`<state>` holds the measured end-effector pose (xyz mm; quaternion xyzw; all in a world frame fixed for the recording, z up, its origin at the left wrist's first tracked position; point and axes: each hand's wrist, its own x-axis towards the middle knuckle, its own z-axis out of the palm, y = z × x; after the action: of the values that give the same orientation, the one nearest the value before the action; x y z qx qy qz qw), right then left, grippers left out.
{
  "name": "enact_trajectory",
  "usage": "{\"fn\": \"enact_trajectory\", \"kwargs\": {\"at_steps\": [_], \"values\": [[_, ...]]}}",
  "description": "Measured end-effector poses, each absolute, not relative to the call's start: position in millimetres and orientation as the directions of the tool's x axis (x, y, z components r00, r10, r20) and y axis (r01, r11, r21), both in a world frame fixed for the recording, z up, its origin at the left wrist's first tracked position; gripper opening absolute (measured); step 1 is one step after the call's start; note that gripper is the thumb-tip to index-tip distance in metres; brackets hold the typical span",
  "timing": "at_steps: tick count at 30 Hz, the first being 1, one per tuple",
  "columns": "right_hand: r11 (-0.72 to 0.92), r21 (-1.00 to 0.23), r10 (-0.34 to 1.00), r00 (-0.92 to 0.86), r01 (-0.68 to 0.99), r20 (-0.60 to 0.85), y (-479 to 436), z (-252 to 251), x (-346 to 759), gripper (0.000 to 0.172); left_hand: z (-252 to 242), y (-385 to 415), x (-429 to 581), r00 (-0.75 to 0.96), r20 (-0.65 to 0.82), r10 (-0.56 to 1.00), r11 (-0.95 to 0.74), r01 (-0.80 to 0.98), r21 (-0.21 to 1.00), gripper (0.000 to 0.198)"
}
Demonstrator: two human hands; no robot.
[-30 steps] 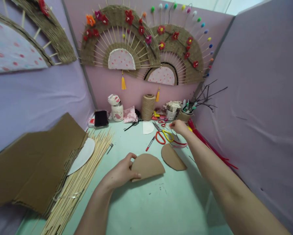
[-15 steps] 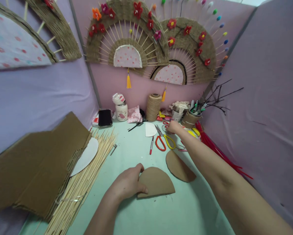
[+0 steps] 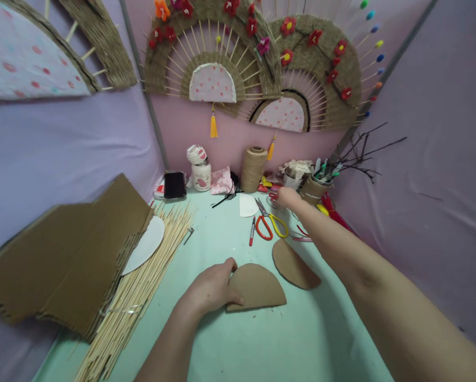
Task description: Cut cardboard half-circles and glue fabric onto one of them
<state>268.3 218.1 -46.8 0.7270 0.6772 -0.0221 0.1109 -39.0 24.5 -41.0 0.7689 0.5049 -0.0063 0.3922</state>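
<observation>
My left hand (image 3: 212,289) pinches the left edge of a brown cardboard half-circle (image 3: 257,286) that lies on the pale green table (image 3: 230,345). A second cardboard half-circle (image 3: 293,263) rests just right of it. My right hand (image 3: 288,197) reaches far back to the clutter by the pink wall, fingers curled over small red items beside the red-and-yellow scissors (image 3: 270,223). What those fingers hold is hidden.
A bundle of bamboo skewers (image 3: 142,281) and a stack of corrugated cardboard (image 3: 67,260) fill the left side. A twine spool (image 3: 253,168), jar (image 3: 201,175), pen cup (image 3: 313,188), red pen (image 3: 252,231) and red sticks (image 3: 337,215) line the back. Woven fans hang on the walls.
My right hand has moved a little further back towards the wall clutter. The view has tilted down slightly. My left hand stays on the half-circle.
</observation>
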Motion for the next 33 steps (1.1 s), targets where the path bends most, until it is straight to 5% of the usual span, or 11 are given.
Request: {"fn": "enact_trajectory", "kwargs": {"at_steps": [8, 33], "values": [[0.272, 0.067, 0.919, -0.238, 0.960, -0.313, 253, -40, 275, 0.045, -40, 23, -40, 0.479, -0.403, 0.780, -0.170, 0.782, 0.600, 0.049], [0.141, 0.054, 0.884, -0.102, 0.988, -0.457, 266, -48, 317, 0.033, -42, 22, -38, 0.467, -0.414, 0.782, -0.141, 0.779, 0.611, 0.046]]}}
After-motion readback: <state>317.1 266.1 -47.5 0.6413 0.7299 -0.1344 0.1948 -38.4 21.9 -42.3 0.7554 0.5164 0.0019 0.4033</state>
